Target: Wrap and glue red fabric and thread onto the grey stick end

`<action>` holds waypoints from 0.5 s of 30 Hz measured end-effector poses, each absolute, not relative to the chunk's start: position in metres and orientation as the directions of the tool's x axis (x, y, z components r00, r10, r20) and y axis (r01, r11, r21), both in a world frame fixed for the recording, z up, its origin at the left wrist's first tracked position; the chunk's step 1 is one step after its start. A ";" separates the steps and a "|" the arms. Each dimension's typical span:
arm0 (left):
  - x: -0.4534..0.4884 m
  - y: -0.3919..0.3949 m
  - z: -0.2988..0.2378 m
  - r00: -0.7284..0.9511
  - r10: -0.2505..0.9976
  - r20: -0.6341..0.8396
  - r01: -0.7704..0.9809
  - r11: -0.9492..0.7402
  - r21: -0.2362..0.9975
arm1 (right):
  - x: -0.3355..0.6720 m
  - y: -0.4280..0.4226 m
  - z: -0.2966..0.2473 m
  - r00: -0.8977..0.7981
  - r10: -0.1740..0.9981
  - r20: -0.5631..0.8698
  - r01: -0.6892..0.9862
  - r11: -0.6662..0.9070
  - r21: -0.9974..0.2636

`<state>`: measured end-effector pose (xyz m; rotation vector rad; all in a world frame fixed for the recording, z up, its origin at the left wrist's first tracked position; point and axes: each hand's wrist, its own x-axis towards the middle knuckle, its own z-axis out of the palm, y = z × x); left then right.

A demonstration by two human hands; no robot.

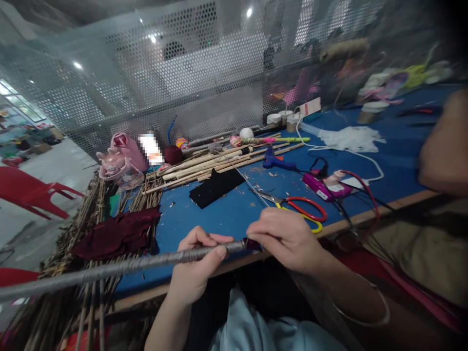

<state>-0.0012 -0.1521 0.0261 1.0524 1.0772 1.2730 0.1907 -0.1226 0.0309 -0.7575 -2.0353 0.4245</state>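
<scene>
A long stick wrapped in grey yarn [146, 263] reaches from the left edge to the middle, above the table's front edge. My left hand [195, 265] is closed around it near its right end, thumb on top. At that tip my right hand [283, 239] pinches a grey strand of yarn [252, 183], which runs back over the table. Dark purple cloth [253, 243] shows at the stick's end, partly hidden by my right fingers. Just beyond my right hand lie scissors [307, 207] with red and yellow handles, and a piece of black cloth [217, 187].
Wooden sticks [208, 165] lie across the blue table [219, 219]. A blue glue gun [278, 161] and purple power strip [325, 187] with cables sit right. Maroon cloth [120, 234] covers bundled twigs [91, 204] at left. Another person's arm [444, 146] is at right.
</scene>
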 end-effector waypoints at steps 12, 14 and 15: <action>-0.006 -0.148 0.022 -0.003 0.999 -0.042 -0.277 0.040 0.960 | 0.177 -0.148 0.027 -0.578 0.592 0.562 0.490 0.802 -0.342; -0.005 -0.149 0.021 0.016 0.999 -0.038 -0.266 0.041 0.963 | 0.181 -0.145 0.038 -0.567 0.570 0.594 0.513 0.809 -0.287; -0.005 -0.150 0.020 0.028 0.999 -0.036 -0.265 0.043 0.963 | 0.184 -0.141 0.041 -0.557 0.564 0.610 0.514 0.811 -0.280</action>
